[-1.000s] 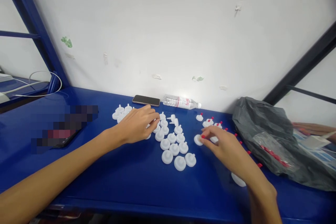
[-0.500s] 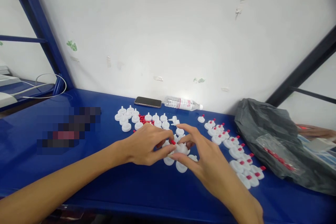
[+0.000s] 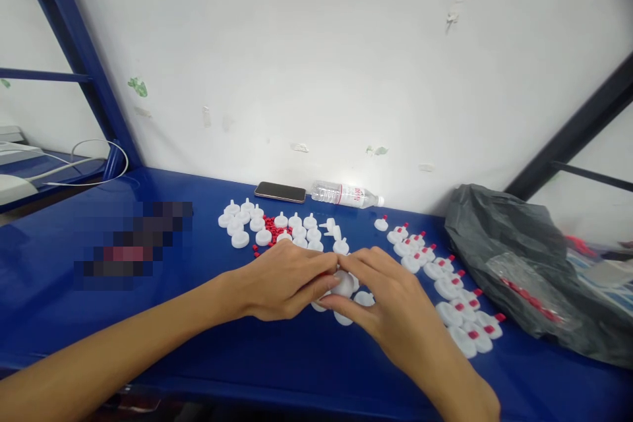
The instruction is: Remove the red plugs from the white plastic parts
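Note:
My left hand (image 3: 287, 280) and my right hand (image 3: 390, 290) meet over the blue table. Between them is a white round cap (image 3: 343, 284), pinched by my right thumb and fingers. My left thumb and forefinger press together at the cap's nozzle side; what they grip is mostly covered by the fingers. Around and beneath the hands stand several plain white caps (image 3: 240, 239). Small red pieces (image 3: 275, 227) lie in a loose pile among them. To the right, several white caps with red tips (image 3: 449, 287) are laid out in a slanting band.
A phone (image 3: 280, 192) and a clear plastic bottle (image 3: 345, 194) lie along the wall. At the right is a dark plastic bag (image 3: 499, 244) with a clear packet of red pieces (image 3: 531, 297) on it. A blurred-out item (image 3: 133, 244) lies at the left.
My hands have come closer together, and their fingertips now touch around the white cap. The red piece visible at my left fingertips before is now hidden.

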A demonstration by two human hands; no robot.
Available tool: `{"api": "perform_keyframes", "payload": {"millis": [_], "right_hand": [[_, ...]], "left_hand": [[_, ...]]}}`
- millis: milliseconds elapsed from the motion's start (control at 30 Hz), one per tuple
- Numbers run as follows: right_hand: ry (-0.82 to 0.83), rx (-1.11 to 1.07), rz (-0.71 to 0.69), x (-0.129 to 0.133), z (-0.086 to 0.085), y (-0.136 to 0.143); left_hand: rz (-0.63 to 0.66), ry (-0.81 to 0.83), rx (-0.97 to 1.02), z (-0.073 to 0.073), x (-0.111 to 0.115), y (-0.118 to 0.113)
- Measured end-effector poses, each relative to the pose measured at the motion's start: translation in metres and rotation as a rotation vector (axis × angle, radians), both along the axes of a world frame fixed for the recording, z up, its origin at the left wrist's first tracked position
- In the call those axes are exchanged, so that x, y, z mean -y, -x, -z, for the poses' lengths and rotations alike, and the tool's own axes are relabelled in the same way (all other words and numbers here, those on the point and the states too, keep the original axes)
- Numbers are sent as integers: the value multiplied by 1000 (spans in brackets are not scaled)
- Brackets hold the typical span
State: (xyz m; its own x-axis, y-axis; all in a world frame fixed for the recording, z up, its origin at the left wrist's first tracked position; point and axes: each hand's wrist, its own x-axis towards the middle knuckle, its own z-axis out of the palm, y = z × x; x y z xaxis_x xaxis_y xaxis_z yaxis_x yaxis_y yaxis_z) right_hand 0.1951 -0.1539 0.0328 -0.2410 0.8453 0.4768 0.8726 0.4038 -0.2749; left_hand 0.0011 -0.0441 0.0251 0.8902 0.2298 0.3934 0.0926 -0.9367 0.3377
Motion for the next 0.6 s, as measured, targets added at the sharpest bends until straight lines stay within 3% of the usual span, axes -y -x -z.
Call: {"api": "perform_keyframes", "payload": {"millis": [133, 333, 600], "right_hand": [[-122, -60, 12, -1, -1, -1], [-375, 74, 92, -1, -1, 4], [-464, 151, 135, -6, 0, 9]], "left_hand": [[-18, 115, 71, -3, 0, -3], [-95, 600, 199, -9, 6, -11], [-54, 1215, 236, -11, 6, -15]]}}
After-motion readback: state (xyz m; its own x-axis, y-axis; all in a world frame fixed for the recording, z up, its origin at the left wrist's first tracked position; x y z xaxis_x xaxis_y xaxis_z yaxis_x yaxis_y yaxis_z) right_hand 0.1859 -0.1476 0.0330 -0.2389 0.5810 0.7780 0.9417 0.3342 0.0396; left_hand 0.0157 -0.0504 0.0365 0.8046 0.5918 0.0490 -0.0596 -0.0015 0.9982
